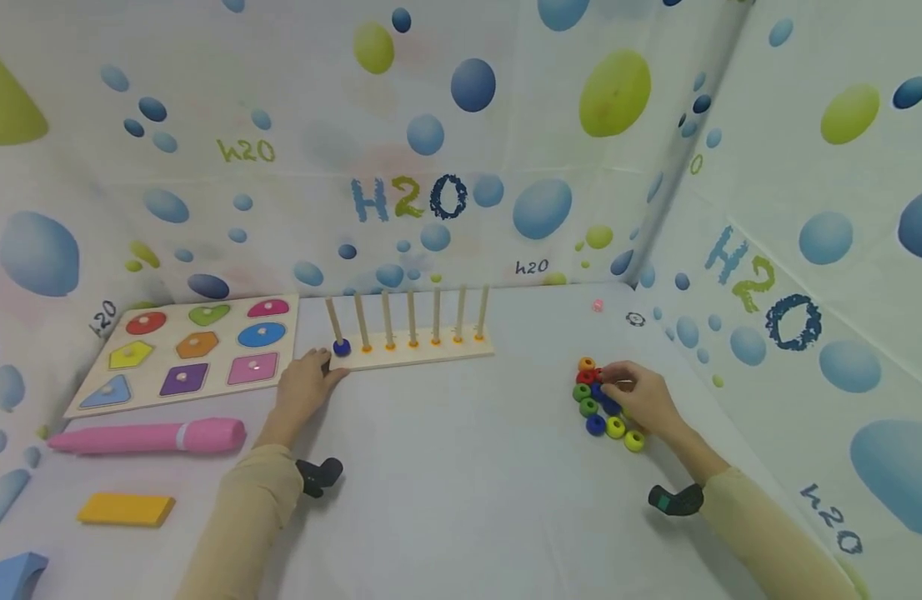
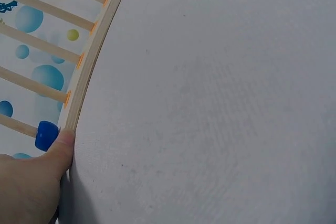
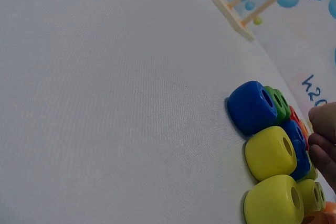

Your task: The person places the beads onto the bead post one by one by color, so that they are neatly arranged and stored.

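Observation:
My left hand grips the left end of a wooden peg board, thumb along its front edge. Several upright pegs stand on the board in a row. One blue bead sits at the bottom of the leftmost peg, right by the left thumb in the left wrist view. My right hand is over a cluster of loose beads, thumb and forefinger bent at a red bead and a blue bead; I cannot tell if they pinch one. Green beads and yellow beads lie around them.
At the left lie a shape puzzle board with knobbed pieces, a pink marker-shaped object, a yellow block and a blue block. A small pink item is near the back right. Printed cloth walls surround the table.

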`<state>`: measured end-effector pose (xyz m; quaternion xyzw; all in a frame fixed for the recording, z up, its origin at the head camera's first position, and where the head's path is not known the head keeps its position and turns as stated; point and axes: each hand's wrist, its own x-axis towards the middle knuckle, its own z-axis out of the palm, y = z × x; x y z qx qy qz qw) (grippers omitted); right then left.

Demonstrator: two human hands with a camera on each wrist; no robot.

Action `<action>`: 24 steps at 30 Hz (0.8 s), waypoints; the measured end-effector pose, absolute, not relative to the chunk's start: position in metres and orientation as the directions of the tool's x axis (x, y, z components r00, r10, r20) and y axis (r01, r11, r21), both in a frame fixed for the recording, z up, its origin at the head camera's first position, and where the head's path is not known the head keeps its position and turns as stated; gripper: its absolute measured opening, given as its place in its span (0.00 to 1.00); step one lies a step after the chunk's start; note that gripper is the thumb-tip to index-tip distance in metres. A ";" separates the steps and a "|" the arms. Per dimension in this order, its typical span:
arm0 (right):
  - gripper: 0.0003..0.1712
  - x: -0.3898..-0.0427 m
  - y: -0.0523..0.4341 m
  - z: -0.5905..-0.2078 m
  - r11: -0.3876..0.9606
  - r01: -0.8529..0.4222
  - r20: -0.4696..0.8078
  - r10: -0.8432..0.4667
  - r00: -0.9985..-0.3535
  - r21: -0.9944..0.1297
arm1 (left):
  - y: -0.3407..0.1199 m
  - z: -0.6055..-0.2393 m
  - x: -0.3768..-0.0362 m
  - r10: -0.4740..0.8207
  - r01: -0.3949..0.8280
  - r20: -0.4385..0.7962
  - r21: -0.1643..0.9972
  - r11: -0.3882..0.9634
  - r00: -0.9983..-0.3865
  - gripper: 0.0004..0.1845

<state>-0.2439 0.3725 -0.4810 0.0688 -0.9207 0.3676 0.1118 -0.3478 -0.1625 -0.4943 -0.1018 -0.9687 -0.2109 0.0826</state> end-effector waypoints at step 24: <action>0.15 -0.251 0.366 -0.477 0.809 -0.277 0.261 -0.159 -0.952 -0.518 | -0.164 -0.494 -0.342 0.136 0.214 0.210 0.415 0.884 -0.968 0.29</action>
